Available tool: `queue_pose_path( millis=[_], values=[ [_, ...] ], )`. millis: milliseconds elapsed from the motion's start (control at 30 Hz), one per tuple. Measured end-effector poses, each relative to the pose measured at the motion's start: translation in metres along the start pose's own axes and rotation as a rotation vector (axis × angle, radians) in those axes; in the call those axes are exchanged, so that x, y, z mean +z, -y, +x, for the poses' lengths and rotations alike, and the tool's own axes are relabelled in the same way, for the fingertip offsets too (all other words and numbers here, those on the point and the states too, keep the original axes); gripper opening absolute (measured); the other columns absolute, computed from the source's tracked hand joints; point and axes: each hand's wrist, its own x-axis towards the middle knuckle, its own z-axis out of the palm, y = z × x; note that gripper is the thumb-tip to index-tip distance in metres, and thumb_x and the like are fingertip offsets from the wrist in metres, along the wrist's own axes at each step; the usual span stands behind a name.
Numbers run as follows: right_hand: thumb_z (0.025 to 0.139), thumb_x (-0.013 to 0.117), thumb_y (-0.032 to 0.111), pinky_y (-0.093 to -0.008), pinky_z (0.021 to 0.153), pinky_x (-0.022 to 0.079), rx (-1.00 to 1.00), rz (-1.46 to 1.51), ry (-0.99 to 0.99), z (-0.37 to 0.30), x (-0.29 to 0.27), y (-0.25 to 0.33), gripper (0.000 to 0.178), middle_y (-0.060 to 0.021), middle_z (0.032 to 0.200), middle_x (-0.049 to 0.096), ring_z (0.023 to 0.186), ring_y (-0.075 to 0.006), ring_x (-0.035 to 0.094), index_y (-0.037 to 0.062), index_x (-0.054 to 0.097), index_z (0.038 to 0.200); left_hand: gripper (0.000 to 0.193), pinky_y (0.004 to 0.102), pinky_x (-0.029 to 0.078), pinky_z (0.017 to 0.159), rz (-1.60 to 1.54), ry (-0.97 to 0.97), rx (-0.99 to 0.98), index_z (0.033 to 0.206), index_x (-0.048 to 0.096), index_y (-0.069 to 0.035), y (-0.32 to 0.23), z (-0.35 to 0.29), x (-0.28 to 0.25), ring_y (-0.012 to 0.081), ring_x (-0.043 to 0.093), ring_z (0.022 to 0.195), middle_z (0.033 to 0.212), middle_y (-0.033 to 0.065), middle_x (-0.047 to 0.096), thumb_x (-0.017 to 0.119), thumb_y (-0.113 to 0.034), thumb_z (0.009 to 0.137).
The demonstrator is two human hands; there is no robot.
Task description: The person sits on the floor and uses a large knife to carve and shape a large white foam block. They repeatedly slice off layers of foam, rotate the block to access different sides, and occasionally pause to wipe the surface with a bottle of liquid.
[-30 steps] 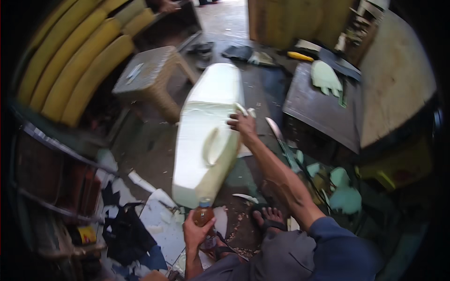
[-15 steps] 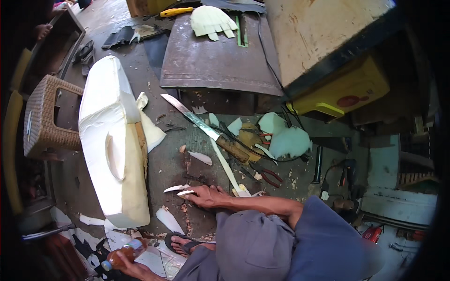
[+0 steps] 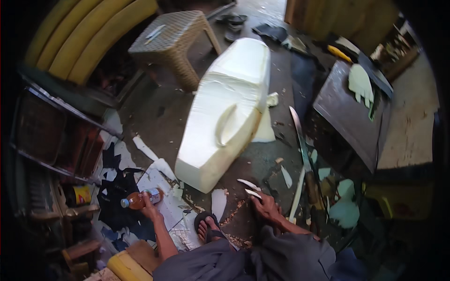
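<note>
A bottle [image 3: 137, 200] of amber liquid with a blue cap lies sideways in my left hand [image 3: 150, 210], whose fingers are wrapped round it. My right hand [image 3: 266, 207] is low over the floor, fingers curled, with a thin white foam strip [image 3: 253, 193] at its fingertips. Just beyond it shows a second foam sliver [image 3: 248, 184]. Ahead, between and beyond my hands, sits a large white carved foam block [image 3: 220, 117], long and seat-like, with a raised oval ridge on top. A long knife [image 3: 303, 145] with a wooden handle lies to the right of the block.
Foam offcuts [image 3: 218, 202] litter the floor around my sandalled foot [image 3: 208, 228]. A woven-pattern stool [image 3: 176, 42] stands behind the block on the left. At right is a dark low board [image 3: 347, 110] with a foam piece [image 3: 360, 84] on it. Black scraps [image 3: 119, 187] lie at left.
My view has swung left, so the block, knife and board appear farther right. The bottle remains in my left hand. My right hand stays low by the foam strips.
</note>
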Motion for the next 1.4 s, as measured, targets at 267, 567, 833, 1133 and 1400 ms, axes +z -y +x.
queue_pose_path(
  millis=[267,567,833,1133,1400],
  values=[
    [0.102,0.062,0.027,-0.0357,0.073,0.053,0.134,-0.052,0.015,0.001,-0.005,0.007,0.035,-0.0160,0.090,0.074,0.077,-0.0154,0.066,0.0120,0.067,0.132,0.060,0.0386,0.045,0.105,-0.135,0.003,0.118,0.140,0.051,-0.008,-0.019,-0.035,0.019,0.0174,0.060,0.116,0.128,0.0055,0.061,0.081,-0.024,0.090],
    [0.102,0.063,0.026,-0.0330,0.074,0.052,0.119,0.013,0.021,0.006,-0.007,0.000,0.035,-0.0107,0.088,0.072,0.081,-0.0122,0.062,0.0044,0.068,0.128,0.086,0.0442,0.032,0.118,0.060,-0.085,0.188,0.154,0.025,-0.007,-0.030,-0.083,0.021,0.0285,0.040,0.142,0.155,0.0165,0.036,0.081,-0.016,0.088],
    [0.102,0.060,0.022,-0.0320,0.074,0.051,0.085,-0.008,0.042,0.005,-0.004,0.000,0.031,-0.0051,0.089,0.070,0.082,-0.0109,0.061,0.0017,0.069,0.123,0.049,0.0409,0.050,0.094,-0.154,0.338,-0.515,0.132,0.056,-0.008,-0.035,-0.153,0.058,0.0205,0.060,0.112,0.120,0.0093,0.063,0.060,-0.047,0.102],
    [0.103,0.061,0.021,-0.0260,0.076,0.049,0.248,0.078,0.048,-0.012,-0.066,0.009,0.032,-0.0023,0.099,0.070,0.086,-0.0091,0.060,0.0001,0.069,0.126,0.058,0.0390,0.049,0.100,-0.332,0.832,-0.618,0.139,0.054,-0.002,-0.037,-0.200,0.131,0.0204,0.059,0.119,0.128,0.0080,0.063,0.071,-0.039,0.098],
    [0.102,0.063,0.022,-0.0262,0.056,0.042,0.291,-0.125,0.070,-0.035,-0.157,0.056,0.025,0.0022,0.076,0.063,0.064,-0.0069,0.054,0.0003,0.071,0.112,0.050,0.0322,0.051,0.097,-0.114,1.132,-0.636,0.139,0.055,-0.003,-0.004,-0.242,0.089,0.0166,0.062,0.111,0.125,0.0105,0.063,0.071,-0.028,0.099]
  ],
)
